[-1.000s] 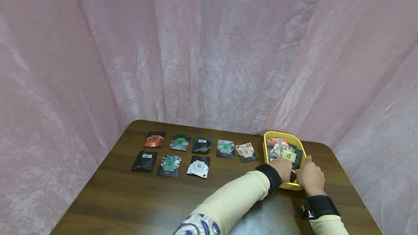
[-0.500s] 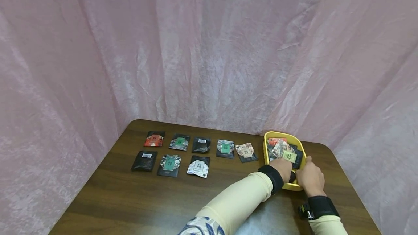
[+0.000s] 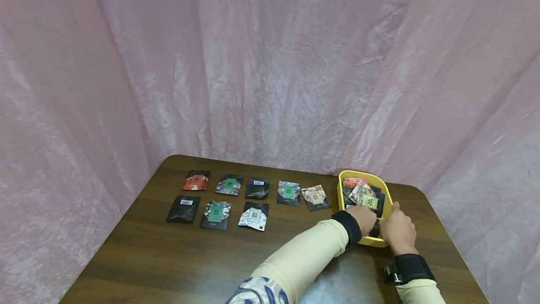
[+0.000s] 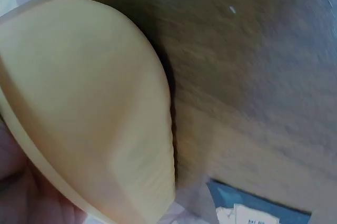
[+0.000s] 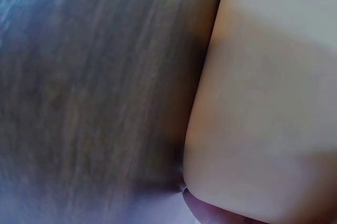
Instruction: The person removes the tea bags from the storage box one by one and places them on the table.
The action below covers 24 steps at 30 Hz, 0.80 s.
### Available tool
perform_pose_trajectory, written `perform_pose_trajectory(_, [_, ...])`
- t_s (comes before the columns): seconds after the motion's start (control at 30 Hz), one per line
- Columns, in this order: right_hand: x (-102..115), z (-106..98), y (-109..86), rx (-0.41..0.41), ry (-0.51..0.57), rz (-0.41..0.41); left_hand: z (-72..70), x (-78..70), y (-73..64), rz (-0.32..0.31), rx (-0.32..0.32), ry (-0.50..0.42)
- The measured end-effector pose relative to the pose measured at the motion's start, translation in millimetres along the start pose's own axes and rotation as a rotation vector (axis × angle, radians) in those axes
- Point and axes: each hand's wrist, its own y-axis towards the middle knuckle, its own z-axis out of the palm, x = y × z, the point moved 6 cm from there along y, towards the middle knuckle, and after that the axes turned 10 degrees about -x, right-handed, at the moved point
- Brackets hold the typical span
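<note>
A yellow plastic basket (image 3: pixel 340 193) holding several small sachets stands at the table's right. My left hand (image 3: pixel 363 218) reaches over its near left side, fingers down inside and hidden from above. In the left wrist view, part of that hand (image 4: pixel 31 197) shows behind the basket wall (image 4: pixel 95 87). My right hand (image 3: pixel 398 230) lies over the right rim, one finger pointing forward along it. Something dark (image 3: pixel 374 229) shows inside the basket between the hands; I cannot tell whether they hold it. A green-labelled sachet (image 3: pixel 370 201) tops the pile just beyond. The right wrist view shows mostly basket wall (image 5: pixel 263 103).
Left of the basket, several sachets lie apart in two rows on the brown wooden table (image 3: pixel 190 266). The nearest is a beige-labelled sachet (image 3: pixel 315 197); a white-labelled sachet (image 3: pixel 253 216) lies in the front row. A pink curtain (image 3: pixel 270 69) hangs behind the table.
The head view has shifted slightly, moving everything a little to the left in it. Both hands stay at the basket, and the sachets on the table lie as before.
</note>
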Motion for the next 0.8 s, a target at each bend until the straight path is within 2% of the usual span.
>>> perform_pose_trajectory(0.27, [-2.0,-1.2,1.9,-0.016,0.000,-0.009,-1.4,-3.4,1.2,0.080,0.053,0.076])
perform_pose_trajectory(0.43, [-4.3,-1.9,2.2,-0.014,-0.003,-0.020,-4.2,-7.1,3.3,0.080,-0.002,0.143])
perform_pose_trajectory(0.53, [-4.2,-1.4,0.7,-0.011,0.004,-0.020,-1.6,-8.8,5.3,0.075,-0.011,0.178])
perform_pose_trajectory(0.63, [-1.6,-1.4,-1.4,-0.016,0.014,-0.037,0.8,-7.6,5.3,0.080,0.009,0.165])
perform_pose_trajectory(0.8, [1.7,-1.7,-3.2,-0.037,0.015,-0.066,7.1,-1.8,7.0,0.098,0.078,0.099])
